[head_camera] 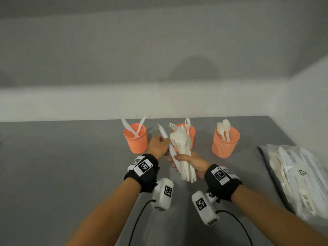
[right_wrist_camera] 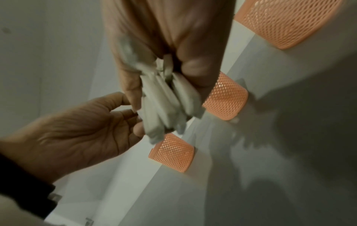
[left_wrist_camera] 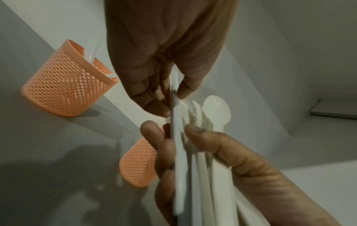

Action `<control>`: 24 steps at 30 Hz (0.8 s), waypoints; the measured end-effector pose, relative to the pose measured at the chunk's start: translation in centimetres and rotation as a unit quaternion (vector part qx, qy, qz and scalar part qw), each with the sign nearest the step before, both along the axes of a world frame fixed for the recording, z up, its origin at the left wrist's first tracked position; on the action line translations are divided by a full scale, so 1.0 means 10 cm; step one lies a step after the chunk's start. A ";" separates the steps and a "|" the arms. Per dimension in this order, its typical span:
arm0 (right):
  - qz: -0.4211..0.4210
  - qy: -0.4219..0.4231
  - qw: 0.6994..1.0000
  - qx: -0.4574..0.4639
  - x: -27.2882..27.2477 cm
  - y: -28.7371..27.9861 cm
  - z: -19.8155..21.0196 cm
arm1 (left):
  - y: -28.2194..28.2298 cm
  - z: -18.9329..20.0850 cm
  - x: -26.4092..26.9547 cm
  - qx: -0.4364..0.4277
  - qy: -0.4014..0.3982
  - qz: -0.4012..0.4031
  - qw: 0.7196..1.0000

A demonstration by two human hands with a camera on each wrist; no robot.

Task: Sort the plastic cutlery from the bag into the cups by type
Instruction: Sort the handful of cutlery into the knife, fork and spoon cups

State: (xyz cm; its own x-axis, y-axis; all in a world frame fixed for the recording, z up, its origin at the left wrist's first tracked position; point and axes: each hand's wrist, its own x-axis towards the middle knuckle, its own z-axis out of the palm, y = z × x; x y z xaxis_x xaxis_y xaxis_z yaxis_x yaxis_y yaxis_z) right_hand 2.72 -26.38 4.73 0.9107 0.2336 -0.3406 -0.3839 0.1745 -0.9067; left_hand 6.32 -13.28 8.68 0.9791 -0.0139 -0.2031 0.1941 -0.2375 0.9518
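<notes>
Three orange mesh cups stand in a row: the knife cup [head_camera: 135, 141] on the left, the fork cup [head_camera: 192, 134] in the middle, the spoon cup [head_camera: 225, 144] on the right. My right hand [head_camera: 184, 159] grips a bundle of white cutlery [head_camera: 182, 148] upright in front of the fork cup, spoon bowls on top. My left hand [head_camera: 162, 142] pinches one white knife [head_camera: 164, 134] at the bundle's left side. In the left wrist view, the left hand [left_wrist_camera: 172, 93] holds the knife [left_wrist_camera: 177, 145] edge-on beside the spoons [left_wrist_camera: 216, 110]. The right hand [right_wrist_camera: 164, 76] wraps the handles [right_wrist_camera: 166, 105].
The clear cutlery bag [head_camera: 300, 174] lies at the table's right edge with spoons and other pieces inside. A white wall runs close behind the cups. Grey tabletop [head_camera: 62, 166] stretches to the left. Cables trail from both wrist cameras near the front edge.
</notes>
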 end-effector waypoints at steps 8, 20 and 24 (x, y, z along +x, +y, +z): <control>0.026 0.000 0.999 0.023 0.01 -0.16 -0.05 | -0.20 -0.04 -0.04 0.040 -0.013 0.005 0.999; -0.050 -0.020 0.997 -0.059 0.02 -0.27 -0.07 | -0.08 0.09 0.00 -0.051 -0.042 0.030 0.997; -0.090 -0.061 0.985 -0.135 0.04 -0.18 -0.09 | -0.07 0.19 0.05 -0.057 -0.038 0.013 0.998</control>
State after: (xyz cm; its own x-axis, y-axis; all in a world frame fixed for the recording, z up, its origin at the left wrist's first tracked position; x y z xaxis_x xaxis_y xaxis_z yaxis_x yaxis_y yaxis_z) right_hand 3.09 -28.17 3.79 0.9669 -0.0203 -0.2543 -0.2548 -0.0246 -0.9667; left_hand 6.82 -14.01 10.54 0.9919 -0.0075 -0.1266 0.1247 -0.1221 0.9846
